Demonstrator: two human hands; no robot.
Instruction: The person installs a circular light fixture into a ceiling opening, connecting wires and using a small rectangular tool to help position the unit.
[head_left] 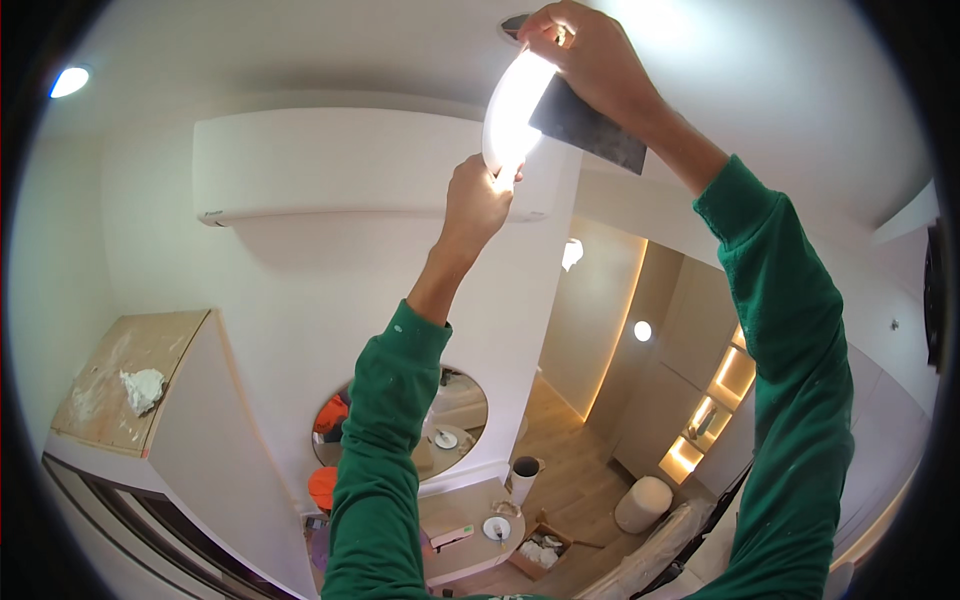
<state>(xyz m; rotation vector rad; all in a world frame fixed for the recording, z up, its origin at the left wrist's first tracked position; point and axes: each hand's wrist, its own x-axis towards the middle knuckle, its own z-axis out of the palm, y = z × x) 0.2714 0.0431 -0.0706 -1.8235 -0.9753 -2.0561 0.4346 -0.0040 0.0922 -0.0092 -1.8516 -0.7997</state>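
Overhead, a round, brightly lit recessed ceiling light [514, 105] hangs tilted, below a dark hole [511, 28] in the ceiling. My left hand [477, 203] is closed on the light's lower rim. My right hand [595, 60] is closed at its upper edge, close beside the hole. A dark flat blade [595, 128], like that of a wide putty knife, sticks out from under my right hand; its handle is hidden. Glare washes out the light's face.
A white wall air conditioner [340, 165] is just beyond my hands. At the lower left stands a tall cabinet [130, 360] with a crumpled white clump [143, 390] on top. Below are a round mirror [465, 400], a table [455, 510], a white pouf [644, 503] and an open box [540, 553].
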